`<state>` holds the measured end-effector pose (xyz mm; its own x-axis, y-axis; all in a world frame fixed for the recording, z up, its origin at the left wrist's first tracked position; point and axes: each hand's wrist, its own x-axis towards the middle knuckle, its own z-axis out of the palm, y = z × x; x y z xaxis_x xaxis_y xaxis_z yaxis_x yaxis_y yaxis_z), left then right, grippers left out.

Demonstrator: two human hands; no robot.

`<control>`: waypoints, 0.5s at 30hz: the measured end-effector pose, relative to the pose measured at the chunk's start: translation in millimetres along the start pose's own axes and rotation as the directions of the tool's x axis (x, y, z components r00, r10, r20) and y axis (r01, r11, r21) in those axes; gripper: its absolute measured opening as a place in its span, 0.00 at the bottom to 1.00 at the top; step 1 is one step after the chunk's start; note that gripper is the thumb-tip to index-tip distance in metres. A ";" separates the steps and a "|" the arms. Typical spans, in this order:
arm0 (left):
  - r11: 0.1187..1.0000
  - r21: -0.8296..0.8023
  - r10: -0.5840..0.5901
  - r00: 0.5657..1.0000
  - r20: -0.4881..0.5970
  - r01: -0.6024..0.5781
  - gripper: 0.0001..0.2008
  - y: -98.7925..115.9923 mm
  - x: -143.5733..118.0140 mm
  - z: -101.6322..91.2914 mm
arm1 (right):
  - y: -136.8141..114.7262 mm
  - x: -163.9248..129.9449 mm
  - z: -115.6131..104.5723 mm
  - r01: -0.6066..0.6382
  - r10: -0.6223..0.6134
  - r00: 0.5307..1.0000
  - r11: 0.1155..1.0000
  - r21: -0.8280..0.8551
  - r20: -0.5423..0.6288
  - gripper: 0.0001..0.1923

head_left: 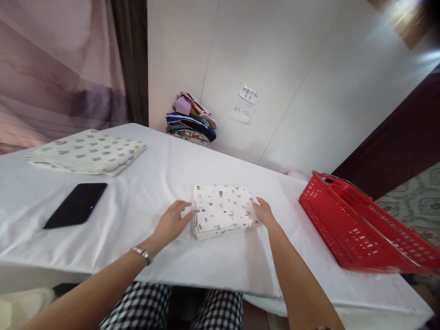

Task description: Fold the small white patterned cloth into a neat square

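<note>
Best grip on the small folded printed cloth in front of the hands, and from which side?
Take the folded printed cloth by its two short side edges, probably one hand from each side. It lies flat on the white table as a thin stacked square, so pinching under both edges should keep the layers together. The left hand and right hand already sit at those edges.

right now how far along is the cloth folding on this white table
Done: a folded white printed cloth stack lies at the table's far left. In hand: the left hand and right hand press either side of a small folded patterned cloth square. Left: the red plastic basket shows no cloth inside.
</note>
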<state>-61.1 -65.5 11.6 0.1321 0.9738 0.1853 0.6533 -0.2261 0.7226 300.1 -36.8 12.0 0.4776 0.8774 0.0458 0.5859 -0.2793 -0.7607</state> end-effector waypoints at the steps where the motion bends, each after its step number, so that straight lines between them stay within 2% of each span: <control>1: 0.999 0.006 -0.050 0.999 0.004 0.050 0.23 0.5 16.0 -0.3 | 6.0 -8.1 -3.5 -0.015 0.015 1.000 1.000 -0.017 0.000 0.25; 3: 0.977 0.008 -0.213 0.976 0.033 0.213 0.28 3.0 45.5 2.9 | 16.6 -24.0 -9.9 -0.051 0.050 0.999 0.998 -0.046 -0.003 0.27; 5: 0.945 -0.007 -0.325 0.942 0.085 0.327 0.35 7.2 68.7 9.9 | 24.3 -37.0 -13.5 -0.086 0.086 0.996 0.994 -0.068 -0.011 0.29; 8: 0.928 -0.081 -0.350 0.924 0.152 0.364 0.40 13.9 92.0 22.1 | 29.1 -47.8 -12.1 -0.115 0.113 0.993 0.990 -0.086 -0.027 0.32; 11: 0.923 -0.102 -0.352 0.920 0.172 0.372 0.40 17.2 106.2 28.3 | 27.7 -48.0 -5.2 -0.113 0.110 0.993 0.990 -0.086 -0.042 0.30; 15: 0.900 -0.177 -0.373 0.913 0.164 0.399 0.39 11.4 105.6 24.5 | 18.0 -32.3 5.1 -0.080 0.076 0.995 0.996 -0.043 -0.069 0.29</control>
<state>-21.4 35.4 23.1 -0.0004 0.9778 -0.2095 0.5088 0.1806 0.8417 291.9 -68.1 -6.5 0.5651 0.8244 0.0321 0.5737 -0.3648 -0.7333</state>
